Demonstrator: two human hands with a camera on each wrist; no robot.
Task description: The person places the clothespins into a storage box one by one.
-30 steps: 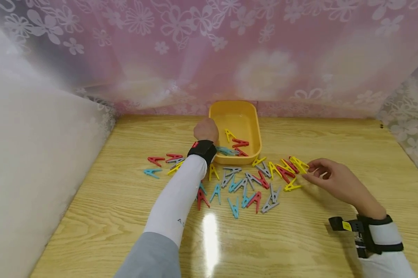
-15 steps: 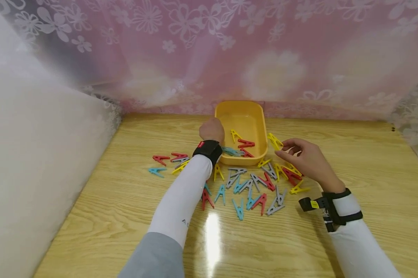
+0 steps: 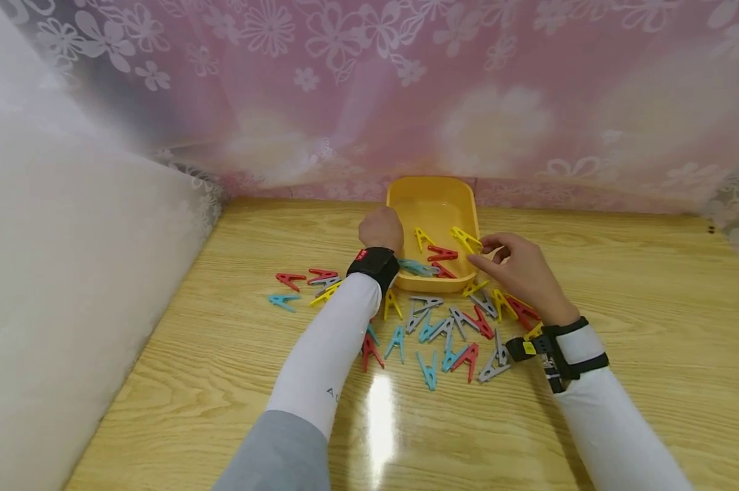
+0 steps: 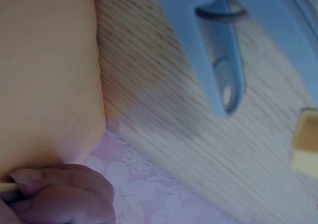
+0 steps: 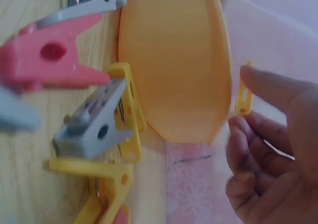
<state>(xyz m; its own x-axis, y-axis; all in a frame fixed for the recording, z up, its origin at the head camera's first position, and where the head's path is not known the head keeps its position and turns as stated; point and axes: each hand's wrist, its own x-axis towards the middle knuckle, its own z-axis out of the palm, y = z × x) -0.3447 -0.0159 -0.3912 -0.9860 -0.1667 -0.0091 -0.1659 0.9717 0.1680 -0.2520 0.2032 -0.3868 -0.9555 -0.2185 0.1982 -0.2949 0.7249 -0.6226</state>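
My left hand (image 3: 381, 228) grips the left rim of a yellow plastic basin (image 3: 432, 208); in the left wrist view its curled fingers (image 4: 69, 191) show at the bottom left. Thumb and fingertips of my right hand (image 3: 519, 269) pinch a yellow clothespin (image 3: 465, 239) over the basin's right rim. The right wrist view shows that yellow clothespin (image 5: 243, 97) at the basin's outer wall (image 5: 179, 60). Inside the basin lie a yellow clothespin (image 3: 423, 239), red clothespins (image 3: 443, 254) and light blue ones (image 3: 415, 267).
Several clothespins in grey (image 3: 426, 302), blue (image 3: 427, 372), red (image 3: 467, 358) and yellow (image 3: 392, 305) lie scattered on the wooden table (image 3: 222, 382) in front of the basin. A smaller group with a red clothespin (image 3: 291, 280) lies left. A pink flowered curtain (image 3: 344, 102) hangs behind.
My right hand has lifted the yellow clothespin from the right-hand pile and carried it left to the basin's rim. The left hand keeps its grip on the basin. The head view has shifted slightly.
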